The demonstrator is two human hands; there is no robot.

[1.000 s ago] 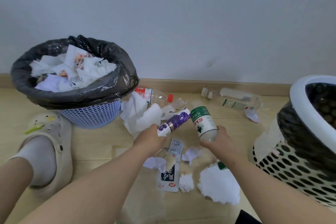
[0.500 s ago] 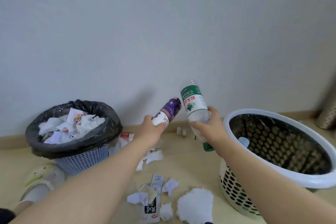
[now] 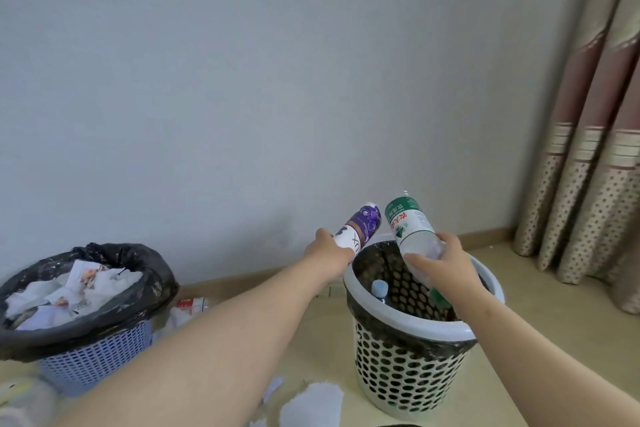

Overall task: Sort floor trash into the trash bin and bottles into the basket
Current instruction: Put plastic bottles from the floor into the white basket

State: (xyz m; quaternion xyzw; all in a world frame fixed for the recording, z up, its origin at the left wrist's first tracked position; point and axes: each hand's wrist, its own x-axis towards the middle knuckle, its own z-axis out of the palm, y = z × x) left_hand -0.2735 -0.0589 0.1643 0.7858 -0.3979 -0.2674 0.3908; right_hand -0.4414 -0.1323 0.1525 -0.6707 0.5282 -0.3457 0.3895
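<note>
Two bottles up, one in each hand, both poised at the basket. Far left first: the trash bin (image 3: 93, 354), black-bagged, is heaped with crumpled paper (image 3: 69, 295) nearly to its rim, so a good share of the floor trash looks dealt with. Just behind it, on the floor by the wall, lies a red-labelled bottle (image 3: 190, 303), and that one has yet to reach the basket. Along the bottom edge, white paper scraps (image 3: 311, 406) lie on the floor between bin and basket. That's bin work to come.

Now my left hand (image 3: 329, 253): fingers wrapped round the low end of the purple bottle (image 3: 363, 225), which tilts up and rightward at the basket's left rim. My right hand (image 3: 441, 269) is clamped on the clear body of the green-labelled water bottle (image 3: 407, 220), cap end pointing down into the basket's mouth. The hands are apart. The bottles are side by side, and I can't tell if they touch.

The basket (image 3: 398, 371) holds at least one blue-capped bottle (image 3: 380, 288). My read: mid-task, two drops pending, then more pickup. A curtain (image 3: 588, 184) hangs far right.
</note>
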